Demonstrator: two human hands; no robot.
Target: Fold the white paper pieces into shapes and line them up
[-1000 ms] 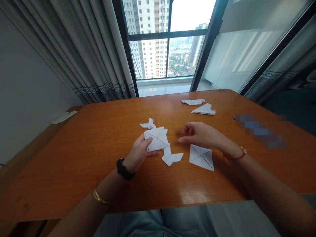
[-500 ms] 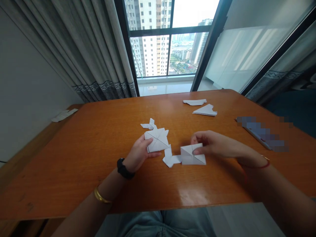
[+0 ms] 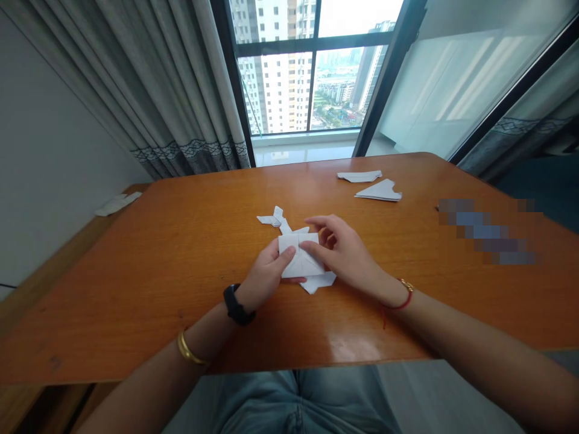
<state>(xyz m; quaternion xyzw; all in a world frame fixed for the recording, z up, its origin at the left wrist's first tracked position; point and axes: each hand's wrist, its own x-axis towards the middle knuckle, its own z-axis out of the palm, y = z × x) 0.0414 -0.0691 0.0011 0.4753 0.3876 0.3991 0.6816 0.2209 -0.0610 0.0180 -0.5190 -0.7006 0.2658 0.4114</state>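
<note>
A folded white paper square (image 3: 301, 265) with crease lines is held low over the table's middle. My left hand (image 3: 269, 268) is closed on its left side, thumb on top and fingers underneath. My right hand (image 3: 337, 244) has its thumb on the square's upper right part, with the index finger curved beyond the far edge. Behind the square lies a folded paper piece with narrow arms (image 3: 278, 218). Another folded piece (image 3: 316, 282) shows from under the near edge, mostly covered. Whether the held square is one layer or two stacked pieces is hidden.
Toward the window lie a long folded paper strip (image 3: 359, 176) and a folded paper plane shape (image 3: 380, 190). A blurred-out flat object (image 3: 488, 232) is on the right. Folded paper (image 3: 117, 204) rests at the far left. The brown wooden table (image 3: 158, 289) ends close to my lap.
My right hand has brought its paper square leftward from the right, and it now lies over the square in my left hand. The view has tilted slightly down.
</note>
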